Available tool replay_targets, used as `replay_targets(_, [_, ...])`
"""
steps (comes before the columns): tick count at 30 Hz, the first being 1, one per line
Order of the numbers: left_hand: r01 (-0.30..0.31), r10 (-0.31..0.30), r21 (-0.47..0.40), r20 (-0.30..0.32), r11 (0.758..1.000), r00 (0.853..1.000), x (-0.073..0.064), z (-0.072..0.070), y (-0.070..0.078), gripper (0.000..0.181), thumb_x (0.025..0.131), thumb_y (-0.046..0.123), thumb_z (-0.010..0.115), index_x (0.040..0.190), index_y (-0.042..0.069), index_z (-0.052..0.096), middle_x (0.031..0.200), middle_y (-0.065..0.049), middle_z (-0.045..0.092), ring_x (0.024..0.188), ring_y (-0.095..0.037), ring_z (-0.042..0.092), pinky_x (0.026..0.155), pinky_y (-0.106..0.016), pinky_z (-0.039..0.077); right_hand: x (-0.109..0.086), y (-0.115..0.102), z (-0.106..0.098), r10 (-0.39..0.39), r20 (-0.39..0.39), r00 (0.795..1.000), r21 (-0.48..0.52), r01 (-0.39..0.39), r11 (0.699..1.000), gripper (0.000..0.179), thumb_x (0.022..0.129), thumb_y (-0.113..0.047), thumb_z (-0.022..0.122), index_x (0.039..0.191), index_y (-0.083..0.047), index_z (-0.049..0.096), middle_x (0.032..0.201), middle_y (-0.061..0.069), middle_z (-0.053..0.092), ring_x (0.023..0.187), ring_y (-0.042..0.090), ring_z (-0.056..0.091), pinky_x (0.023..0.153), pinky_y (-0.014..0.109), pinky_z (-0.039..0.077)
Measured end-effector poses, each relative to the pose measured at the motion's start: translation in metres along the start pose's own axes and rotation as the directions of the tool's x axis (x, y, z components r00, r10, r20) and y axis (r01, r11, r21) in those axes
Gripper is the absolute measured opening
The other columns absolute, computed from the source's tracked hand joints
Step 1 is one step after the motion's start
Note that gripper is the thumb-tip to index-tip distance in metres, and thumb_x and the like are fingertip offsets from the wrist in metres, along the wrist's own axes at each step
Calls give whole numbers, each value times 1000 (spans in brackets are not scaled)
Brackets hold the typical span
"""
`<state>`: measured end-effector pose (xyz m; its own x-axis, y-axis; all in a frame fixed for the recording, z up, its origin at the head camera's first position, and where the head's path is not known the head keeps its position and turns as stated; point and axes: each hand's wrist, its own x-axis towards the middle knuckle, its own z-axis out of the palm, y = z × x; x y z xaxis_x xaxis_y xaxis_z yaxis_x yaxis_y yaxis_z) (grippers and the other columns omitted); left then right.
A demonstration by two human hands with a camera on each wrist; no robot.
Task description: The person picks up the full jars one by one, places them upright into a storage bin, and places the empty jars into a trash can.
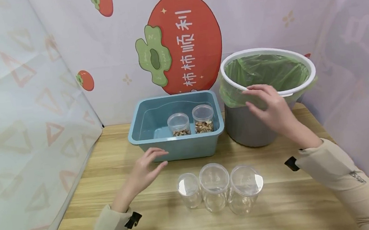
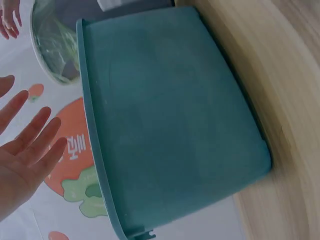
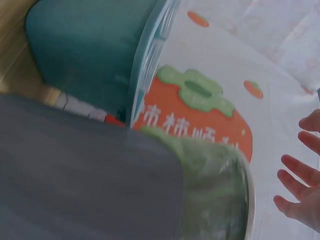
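Note:
My left hand [image 1: 142, 173] hovers in front of the blue plastic basin [image 1: 188, 147], fingers relaxed and spread, holding nothing. In the left wrist view its fingers [image 2: 35, 142] fan out beside the basin's rim. My right hand [image 1: 273, 111] is raised at the front of the grey trash bin [image 1: 248, 129], overlapping its white rim [image 1: 265, 51] in the head view. Its fingers [image 3: 300, 172] are apart with nothing between them in the right wrist view. Inside the basin stand two lidded clear jars of nuts, a left jar [image 1: 178, 123] and a right jar [image 1: 203, 118].
Three clear lidded jars stand in a row on the wooden table: a small jar [image 1: 190, 191], a middle jar [image 1: 214, 186] and a wide jar [image 1: 244, 189]. A green bag [image 1: 267, 70] lines the bin. Behind hangs a white cloth [image 1: 110, 48] with persimmon prints.

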<state>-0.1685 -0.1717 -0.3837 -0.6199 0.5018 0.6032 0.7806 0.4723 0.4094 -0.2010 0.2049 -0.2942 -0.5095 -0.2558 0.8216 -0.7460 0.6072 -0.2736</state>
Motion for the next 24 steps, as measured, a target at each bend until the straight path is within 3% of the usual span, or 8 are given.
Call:
replay_targets(4, [-26,27,-33,33,999,999,-6,9,8,34,73,7,69,105,7,60,106,-6,54,99,-20,52,84,-29,44,-10,10,-17,38,-59,997,-56,-42,998,36,66,10,67,101,4,61,106,22,55,104,36,46,94,37,33])
replay_targets(7, [-34,36,-38,65,999,997,-11,15,13,39,71,8,71,108,8,59,110,-6,52,103,-20,49,87,-32,42,-18,20,-27,48,-92,995,-92,-56,994,32,71,2,65,102,5,61,109,24,53,107,39,44,97,41,30])
replay_targets(9, [-25,29,-46,95,999,995,-14,19,15,40,72,10,71,110,9,58,112,-6,51,105,-20,48,87,-34,42,-23,27,-32,53,-118,992,-102,-66,993,30,78,-12,63,103,5,61,110,25,52,108,40,43,98,43,28])
replay_targets(14, [37,-25,-63,185,997,982,-21,28,21,41,76,18,68,115,13,55,117,-4,47,109,-19,45,88,-38,41,-35,43,-42,92,-155,984,-110,-109,988,59,82,-50,52,100,5,61,109,26,52,109,41,42,94,46,30])
replay_targets(20, [80,-64,-59,235,995,970,-26,38,24,44,77,26,67,116,14,53,123,-5,43,115,-21,41,90,-41,39,-43,58,-48,130,-158,979,-115,-149,982,61,79,-52,55,100,5,63,104,29,50,103,41,41,77,41,30])
replay_targets(24, [100,-78,-68,263,993,962,-30,46,24,46,76,29,68,117,14,53,126,-6,41,117,-24,41,89,-44,40,-44,62,-49,121,-165,979,-126,-143,982,63,78,-55,54,96,4,64,99,29,50,98,42,41,83,41,30])
